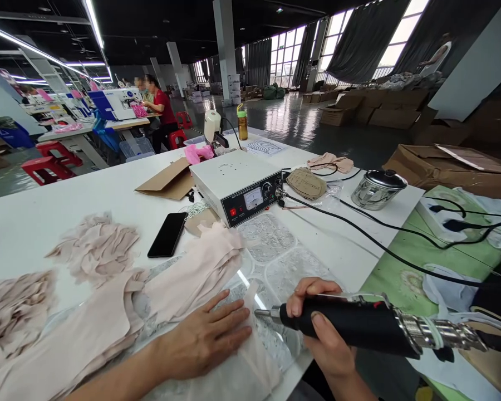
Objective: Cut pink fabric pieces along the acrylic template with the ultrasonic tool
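My left hand (204, 340) lies flat, fingers stretched, on a pale pink fabric piece (242, 367) over white lace on a glass plate (275, 262). My right hand (321, 328) is wrapped round a black hand-held tool (350, 326) with a metal tip (263, 313) pointing left, close to my left fingertips. A black cable (384, 250) runs from the tool's end toward a white control box (237, 186) with a dial and red button. More pink fabric pieces (192, 273) lie stacked to the left.
Piles of cut pink pieces (96, 248) and a black phone (167, 234) lie on the white table (42, 217). Cardboard (169, 179), a metal pot (376, 189), a bottle (242, 122) stand further back. Green cloth (426, 250) lies right. Someone in red (161, 108) sits at a distant machine.
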A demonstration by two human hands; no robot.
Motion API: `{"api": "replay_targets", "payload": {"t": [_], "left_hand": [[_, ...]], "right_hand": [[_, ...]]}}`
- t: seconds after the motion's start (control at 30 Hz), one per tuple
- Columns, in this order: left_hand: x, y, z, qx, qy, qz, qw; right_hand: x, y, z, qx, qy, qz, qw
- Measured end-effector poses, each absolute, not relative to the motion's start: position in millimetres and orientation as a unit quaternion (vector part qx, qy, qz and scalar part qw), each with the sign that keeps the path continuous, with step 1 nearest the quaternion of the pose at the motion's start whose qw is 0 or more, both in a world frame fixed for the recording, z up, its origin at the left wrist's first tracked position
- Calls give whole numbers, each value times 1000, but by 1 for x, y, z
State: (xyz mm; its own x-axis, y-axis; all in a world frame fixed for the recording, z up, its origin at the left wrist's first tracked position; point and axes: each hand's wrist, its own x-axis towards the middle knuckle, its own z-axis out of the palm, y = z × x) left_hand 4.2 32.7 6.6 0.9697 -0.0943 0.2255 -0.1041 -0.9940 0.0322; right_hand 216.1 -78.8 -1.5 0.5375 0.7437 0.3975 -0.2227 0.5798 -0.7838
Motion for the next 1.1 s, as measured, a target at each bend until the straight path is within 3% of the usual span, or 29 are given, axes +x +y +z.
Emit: {"api": "replay_targets", "payload": {"t": [0.7,1.1], "left_hand": [[8,43,3,987,-76,128,63],[11,47,3,989,-87,97,74]], "right_hand": [[216,-75,-1,-366,-373,315,792],[215,-107,13,-376,-371,410,744]]}}
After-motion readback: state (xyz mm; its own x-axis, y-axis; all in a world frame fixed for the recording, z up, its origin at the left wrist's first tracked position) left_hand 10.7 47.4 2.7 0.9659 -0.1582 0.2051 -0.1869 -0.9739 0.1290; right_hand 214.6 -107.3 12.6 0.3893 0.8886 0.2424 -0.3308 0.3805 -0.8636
